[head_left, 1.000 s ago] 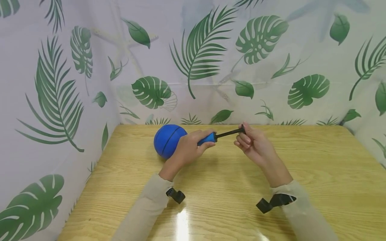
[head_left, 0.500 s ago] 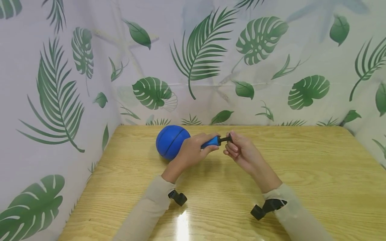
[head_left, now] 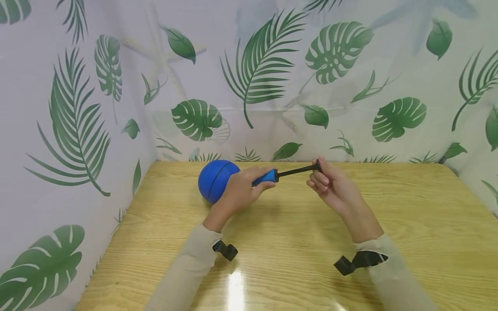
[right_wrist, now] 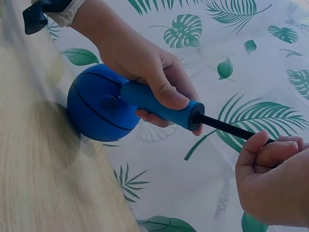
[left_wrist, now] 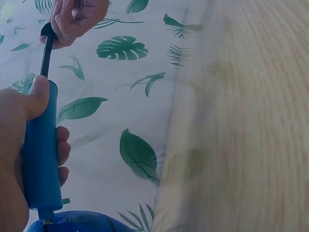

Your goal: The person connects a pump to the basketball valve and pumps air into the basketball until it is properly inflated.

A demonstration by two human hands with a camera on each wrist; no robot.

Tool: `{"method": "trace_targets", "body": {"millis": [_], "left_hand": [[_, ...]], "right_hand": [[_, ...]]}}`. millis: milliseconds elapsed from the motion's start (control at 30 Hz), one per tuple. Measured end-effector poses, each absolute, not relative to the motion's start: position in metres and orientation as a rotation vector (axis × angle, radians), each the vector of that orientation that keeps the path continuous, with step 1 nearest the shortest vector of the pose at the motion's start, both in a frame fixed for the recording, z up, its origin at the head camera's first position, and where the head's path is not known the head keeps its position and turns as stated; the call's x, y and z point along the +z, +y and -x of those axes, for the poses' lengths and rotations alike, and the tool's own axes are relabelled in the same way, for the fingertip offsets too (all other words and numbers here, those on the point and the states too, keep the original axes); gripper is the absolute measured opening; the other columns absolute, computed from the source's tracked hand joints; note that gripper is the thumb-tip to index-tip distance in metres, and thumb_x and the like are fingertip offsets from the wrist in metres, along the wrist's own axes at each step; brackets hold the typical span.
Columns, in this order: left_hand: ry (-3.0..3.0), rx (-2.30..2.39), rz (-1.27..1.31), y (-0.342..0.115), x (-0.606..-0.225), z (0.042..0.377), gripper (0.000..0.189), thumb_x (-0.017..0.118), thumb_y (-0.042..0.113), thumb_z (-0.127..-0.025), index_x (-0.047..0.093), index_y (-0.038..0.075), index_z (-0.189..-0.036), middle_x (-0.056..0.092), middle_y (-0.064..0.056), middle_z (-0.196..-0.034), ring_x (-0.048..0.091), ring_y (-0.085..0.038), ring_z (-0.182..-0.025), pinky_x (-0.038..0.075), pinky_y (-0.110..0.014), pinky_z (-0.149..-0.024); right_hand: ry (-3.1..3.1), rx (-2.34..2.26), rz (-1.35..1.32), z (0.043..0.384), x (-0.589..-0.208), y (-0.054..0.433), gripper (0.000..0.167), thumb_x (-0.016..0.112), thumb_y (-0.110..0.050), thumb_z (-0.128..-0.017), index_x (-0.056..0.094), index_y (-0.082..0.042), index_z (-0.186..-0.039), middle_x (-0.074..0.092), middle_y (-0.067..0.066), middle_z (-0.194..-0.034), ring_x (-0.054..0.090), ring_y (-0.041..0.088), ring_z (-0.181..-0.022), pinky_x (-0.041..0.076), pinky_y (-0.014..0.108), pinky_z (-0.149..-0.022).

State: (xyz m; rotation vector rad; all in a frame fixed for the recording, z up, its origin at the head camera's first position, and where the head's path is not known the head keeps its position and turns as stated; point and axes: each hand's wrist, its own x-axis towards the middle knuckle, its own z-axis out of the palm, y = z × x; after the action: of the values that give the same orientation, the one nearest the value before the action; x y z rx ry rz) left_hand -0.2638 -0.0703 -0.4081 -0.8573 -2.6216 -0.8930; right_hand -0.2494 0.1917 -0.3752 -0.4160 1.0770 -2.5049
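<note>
My left hand [head_left: 238,190] grips the blue barrel of a small ball pump [right_wrist: 161,107], fingers wrapped round it. From the barrel's far end a long black rod [right_wrist: 224,126] stands drawn out. At the rod's tip, the fingers of my right hand [head_left: 335,188] hold the black handle [left_wrist: 47,31]. A blue ball [head_left: 216,180] with black seam lines rests on the table just left of my left hand. In the right wrist view the pump's inner end meets the ball, with a short metal needle showing at the join.
A wood-grain table [head_left: 288,259] lies under both hands. White cloth with green leaf prints [head_left: 268,82] rises behind it and along both sides. Black camera mounts [head_left: 362,260] sit on both sleeves.
Half a second ago my right hand had moved left and the rod was mostly inside the barrel. Now that hand is back to the right and the rod is drawn out again.
</note>
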Motion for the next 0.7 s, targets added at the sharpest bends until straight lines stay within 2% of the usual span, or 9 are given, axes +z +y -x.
{"method": "trace_targets", "body": {"millis": [267,533,700], "left_hand": [[-2.609,-0.879,0.878,-0.065,-0.411,0.264,0.049,0.063,0.038,-0.101,0.058,0.021,-0.146,0.073,-0.006,-0.118,0.069,-0.020,-0.097,0.058,-0.039,-0.083],[-2.573,-0.884,0.914,-0.059,-0.412,0.263,0.049,0.066,0.035,-0.100,0.060,0.016,-0.144,0.073,-0.007,-0.118,0.070,-0.020,-0.097,0.059,-0.038,-0.086],[-2.551,-0.858,0.948,-0.055,-0.415,0.262,0.049,0.068,0.034,-0.099,0.061,0.014,-0.142,0.073,-0.006,-0.108,0.065,-0.015,-0.084,0.055,-0.029,-0.075]], "right_hand": [[1.097,-2.510,0.437,0.251,-0.376,0.194,0.026,0.038,-0.025,-0.111,0.055,-0.007,-0.103,0.047,-0.002,-0.058,0.019,0.016,-0.056,0.051,0.024,-0.070],[1.102,-2.480,0.407,0.251,-0.384,0.182,0.026,0.039,-0.026,-0.111,0.054,-0.006,-0.103,0.047,-0.002,-0.058,0.020,0.017,-0.057,0.052,0.024,-0.069],[1.150,-2.421,0.414,0.248,-0.394,0.171,0.027,0.037,-0.026,-0.112,0.054,-0.008,-0.102,0.047,-0.004,-0.058,0.022,0.016,-0.056,0.054,0.023,-0.070]]}}
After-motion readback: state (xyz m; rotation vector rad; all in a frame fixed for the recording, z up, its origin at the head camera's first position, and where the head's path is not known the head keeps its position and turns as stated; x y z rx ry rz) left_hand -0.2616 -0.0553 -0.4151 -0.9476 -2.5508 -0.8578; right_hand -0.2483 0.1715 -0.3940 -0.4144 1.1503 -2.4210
